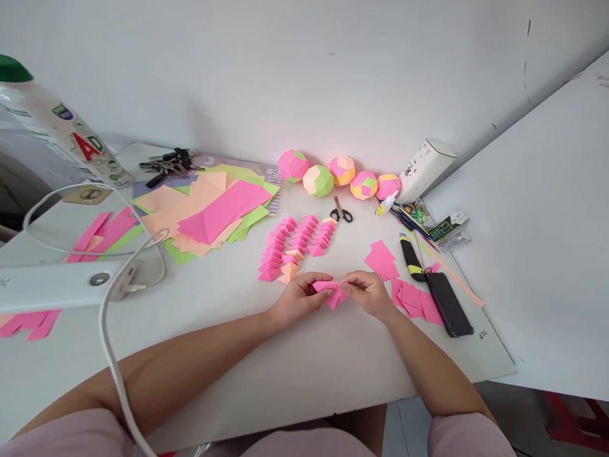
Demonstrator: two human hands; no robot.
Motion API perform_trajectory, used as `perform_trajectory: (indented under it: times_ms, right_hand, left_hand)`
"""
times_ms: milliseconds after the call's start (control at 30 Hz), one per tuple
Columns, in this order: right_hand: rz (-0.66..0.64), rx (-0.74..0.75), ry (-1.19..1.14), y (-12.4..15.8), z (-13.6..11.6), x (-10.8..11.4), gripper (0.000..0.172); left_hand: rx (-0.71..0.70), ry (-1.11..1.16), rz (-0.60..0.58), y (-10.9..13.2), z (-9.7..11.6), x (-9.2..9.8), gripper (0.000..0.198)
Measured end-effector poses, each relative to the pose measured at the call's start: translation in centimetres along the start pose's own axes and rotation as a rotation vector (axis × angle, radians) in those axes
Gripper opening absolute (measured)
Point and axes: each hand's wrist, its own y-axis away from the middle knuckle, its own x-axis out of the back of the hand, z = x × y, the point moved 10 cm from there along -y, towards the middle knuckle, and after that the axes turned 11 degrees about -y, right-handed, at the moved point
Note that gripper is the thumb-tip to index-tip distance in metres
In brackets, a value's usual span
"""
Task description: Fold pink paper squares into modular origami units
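Both hands meet over the white table (304, 355) near its front. My left hand (297, 297) and my right hand (368, 293) pinch the two ends of a small folded pink paper piece (333, 294), fingers closed on it. Just beyond lie rows of several folded pink paper units (295, 244), with a couple of peach ones (288, 271) among them. Flat pink paper squares (381, 259) sit to the right of my right hand.
Several paper balls (340, 170) line the wall, small scissors (341, 212) in front of them. Coloured paper sheets (209, 212), keys (169, 163) and a bottle (52, 124) lie left. A black phone (448, 303), knife (410, 259), pens (409, 219) and a white box (425, 168) stand right. A white cable (111, 343) crosses near left.
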Motion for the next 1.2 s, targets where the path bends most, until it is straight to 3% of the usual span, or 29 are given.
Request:
perform_trajectory:
  times_ms: [300, 467, 733, 1200]
  right_hand:
    - [-0.023, 0.122, 0.031, 0.3, -0.5, -1.1, 0.019]
    - [0.031, 0.059, 0.01, 0.3, 0.0, -0.6, 0.018]
    - [0.029, -0.043, -0.047, 0.2, 1.1, -0.6, 0.019]
    - [-0.019, -0.094, -0.128, 0.3, 1.6, -0.9, 0.022]
  left_hand:
    - [-0.021, -0.046, -0.036, -0.6, -0.3, -0.4, 0.039]
    - [-0.01, -0.02, 0.067, -0.8, -0.6, 0.7, 0.04]
    - [-0.034, 0.043, 0.056, -0.8, -0.1, 0.6, 0.033]
    - [-0.028, 0.061, 0.056, -0.5, 0.3, 0.7, 0.028]
